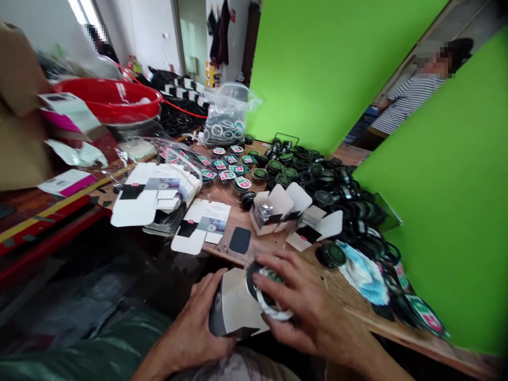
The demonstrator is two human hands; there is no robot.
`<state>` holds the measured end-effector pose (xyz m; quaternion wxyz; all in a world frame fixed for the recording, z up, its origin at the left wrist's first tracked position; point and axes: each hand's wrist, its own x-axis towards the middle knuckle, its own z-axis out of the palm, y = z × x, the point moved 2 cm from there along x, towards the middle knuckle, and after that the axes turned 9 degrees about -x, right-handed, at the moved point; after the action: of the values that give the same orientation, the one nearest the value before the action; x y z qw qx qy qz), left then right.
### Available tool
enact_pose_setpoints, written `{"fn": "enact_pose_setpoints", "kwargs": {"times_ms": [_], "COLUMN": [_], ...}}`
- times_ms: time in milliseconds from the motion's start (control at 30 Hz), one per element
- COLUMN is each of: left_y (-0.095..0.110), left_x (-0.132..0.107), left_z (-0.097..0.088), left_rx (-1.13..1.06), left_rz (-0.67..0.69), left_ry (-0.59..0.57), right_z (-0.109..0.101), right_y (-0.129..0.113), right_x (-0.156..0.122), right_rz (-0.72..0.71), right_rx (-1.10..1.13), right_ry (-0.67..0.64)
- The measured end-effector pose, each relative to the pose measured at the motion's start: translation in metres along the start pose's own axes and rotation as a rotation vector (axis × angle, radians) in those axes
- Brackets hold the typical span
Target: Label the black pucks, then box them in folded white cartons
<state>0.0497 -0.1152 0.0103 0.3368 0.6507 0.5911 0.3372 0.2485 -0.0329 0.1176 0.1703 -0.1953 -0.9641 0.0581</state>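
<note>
Near table, left grip around box, right grip holding round piece

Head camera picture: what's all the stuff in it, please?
Table: one, brown, middle
Held box: one, mostly beige, front
Round part: one, black and white, front
Open boxes: about three, whitish, middle
Flat cartons: several, mostly white, left
Pad: one, dark, middle
Round pieces: many, mostly black, right
Cloth: one, blue and white, right
Bag: one, clear, back
Basin: one, red, left
Small boxes: two, white and magenta, left
Cardboard: some, brown, left
Wall: one, green, right
Other people: two, dark and striped clothes, back
Left hand: one, bare, on held box
Right hand: one, bare, on round part
</note>
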Motion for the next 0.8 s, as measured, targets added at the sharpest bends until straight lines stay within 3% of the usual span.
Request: {"fn": "enact_pose_setpoints", "kwargs": {"times_ms": [133,300,433,600,733,800], "left_y": [0.004,0.009,0.004,0.005,0.014,0.020], "left_x": [-0.009,-0.011,-0.013,-0.014,-0.010,-0.007], "left_z": [0.020,0.032,0.037,0.041,0.039,0.036], "left_rx": [-0.085,-0.114,-0.071,-0.069,-0.042,-0.033], "left_rz": [-0.011,-0.097,-0.163,-0.134,-0.062,-0.055], "left_ry": [-0.216,-0.370,-0.349,-0.216,-0.091,-0.007], "right_z": [0.008,0.031,0.049,0.072,0.075,0.071], "right_y": [-0.014,-0.022,-0.028,-0.043,-0.049,-0.046], "right_x": [-0.030,-0.038,-0.037,-0.035,-0.029,-0.028], "right_rz": [-0.064,-0.029,0.167,0.437,0.337,0.356], "right_rx": [0.067,0.235,0.207,0.082,0.108,0.156], "right_ry": [-0.366,-0.444,-0.327,-0.143,0.094,0.228]}}
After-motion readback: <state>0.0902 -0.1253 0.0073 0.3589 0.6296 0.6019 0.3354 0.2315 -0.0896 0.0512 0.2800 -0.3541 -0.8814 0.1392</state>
